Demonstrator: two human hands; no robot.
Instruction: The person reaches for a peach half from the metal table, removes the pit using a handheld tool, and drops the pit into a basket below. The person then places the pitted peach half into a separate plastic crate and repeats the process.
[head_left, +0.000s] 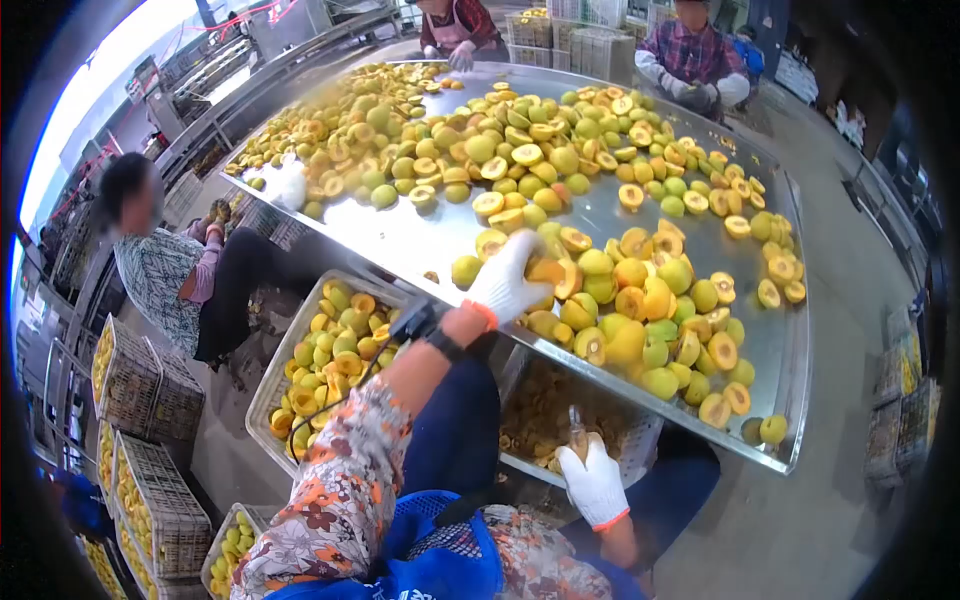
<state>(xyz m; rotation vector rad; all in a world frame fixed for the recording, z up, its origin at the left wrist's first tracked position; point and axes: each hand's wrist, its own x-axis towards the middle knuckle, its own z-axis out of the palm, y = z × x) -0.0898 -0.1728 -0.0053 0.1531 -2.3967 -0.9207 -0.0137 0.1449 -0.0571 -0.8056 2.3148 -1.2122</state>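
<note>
My left hand (pixel 510 280), in a white glove, reaches onto the steel table (pixel 420 240) and closes over a halved peach (pixel 548 272) at the near edge of the fruit pile. My right hand (pixel 593 482), also gloved, is held low near my lap and grips a small pitting tool (pixel 576 423) that sticks up from the fist. Yellow-green peach halves (pixel 640 300) lie heaped just right of my left hand. Below the table edge sits a crate of pits and scraps (pixel 545 410).
A white crate of whole peaches (pixel 330 350) stands under the table to my left. A seated person (pixel 170 270) works at the left; two more people (pixel 690 60) stand at the far end. Wire baskets (pixel 150 400) of fruit stack along the left floor.
</note>
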